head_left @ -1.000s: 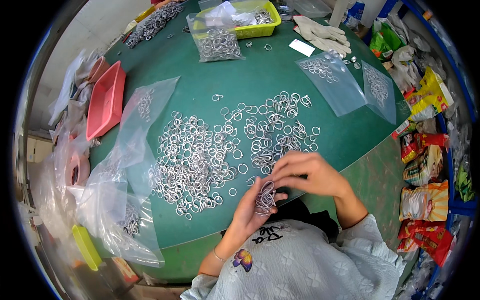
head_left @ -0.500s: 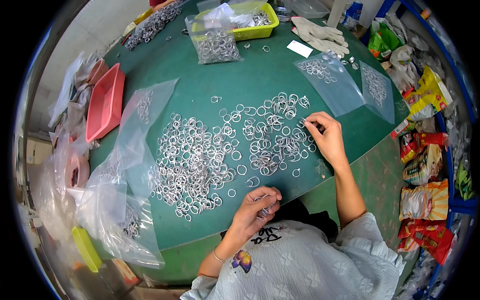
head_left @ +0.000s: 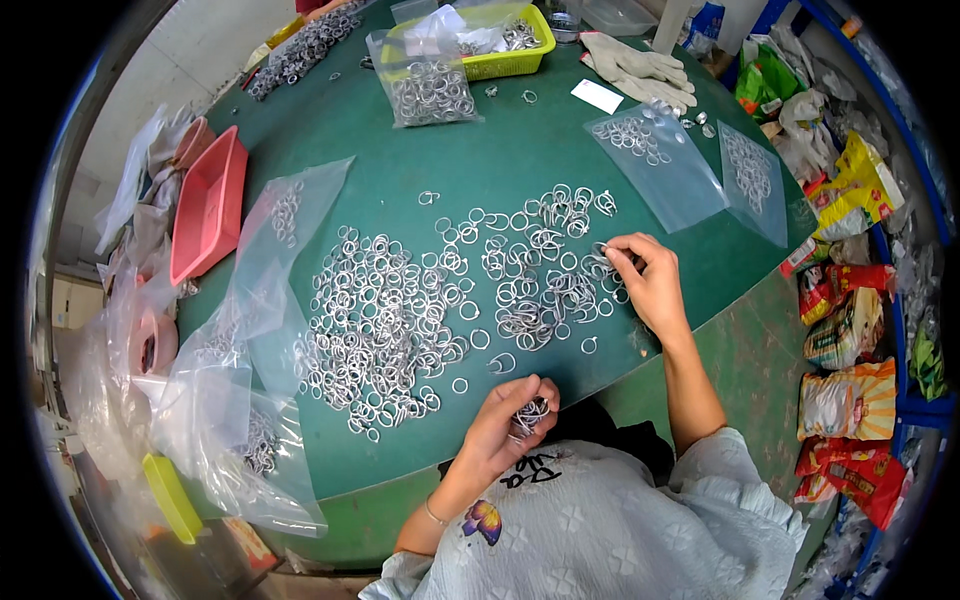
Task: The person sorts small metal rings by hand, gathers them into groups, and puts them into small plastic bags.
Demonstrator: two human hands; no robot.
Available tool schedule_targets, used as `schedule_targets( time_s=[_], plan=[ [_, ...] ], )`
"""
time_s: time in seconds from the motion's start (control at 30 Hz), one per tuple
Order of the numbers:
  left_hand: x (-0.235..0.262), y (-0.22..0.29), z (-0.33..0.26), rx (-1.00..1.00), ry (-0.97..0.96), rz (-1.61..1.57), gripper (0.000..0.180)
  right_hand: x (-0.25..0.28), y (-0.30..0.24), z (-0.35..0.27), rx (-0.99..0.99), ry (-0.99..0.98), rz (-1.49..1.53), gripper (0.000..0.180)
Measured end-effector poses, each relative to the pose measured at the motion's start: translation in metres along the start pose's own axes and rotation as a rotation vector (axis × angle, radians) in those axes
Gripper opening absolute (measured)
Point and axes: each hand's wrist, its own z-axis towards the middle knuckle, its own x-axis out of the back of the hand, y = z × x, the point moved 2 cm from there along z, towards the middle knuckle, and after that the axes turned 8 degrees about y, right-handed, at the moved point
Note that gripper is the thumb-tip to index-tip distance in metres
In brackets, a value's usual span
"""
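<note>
My left hand point(head_left: 500, 425) is curled at the table's near edge around a cluster of silver metal rings point(head_left: 529, 415), which show between the fingers and thumb. Farther right, my right hand point(head_left: 652, 288) has thumb and forefinger pinched at a ring point(head_left: 602, 250) on the right border of the smaller ring pile point(head_left: 540, 310). To the left of that spreads a larger, dense pile of the same rings point(head_left: 375, 330). A few single rings lie apart, one of them point(head_left: 460, 385) near my left hand.
Clear plastic bags point(head_left: 285, 290) cover the left side, beside a pink tray point(head_left: 212, 205). Across the green table point(head_left: 300, 130) stand a bagged lot of rings point(head_left: 432, 95), a yellow-green basket point(head_left: 500, 65) and gloves point(head_left: 640, 70). Two ring-filled bags point(head_left: 665, 185) lie right.
My left hand has opened slightly, showing more of the rings in it. The right hand stays at the pile's right border, with its fingertips slightly lower. The whole view has shifted a little.
</note>
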Motion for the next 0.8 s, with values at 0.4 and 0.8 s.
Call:
schedule_targets(
  time_s=[0.4,0.8],
  plan=[
    [-0.007,0.002,0.002,-0.018,0.182,0.005,0.037,-0.004,-0.051,-0.025,0.313,-0.389,0.112,0.006],
    [-0.003,-0.002,0.004,-0.014,0.105,0.016,0.023,0.007,-0.021,-0.005,0.428,0.055,-0.595,0.013]
  ],
)
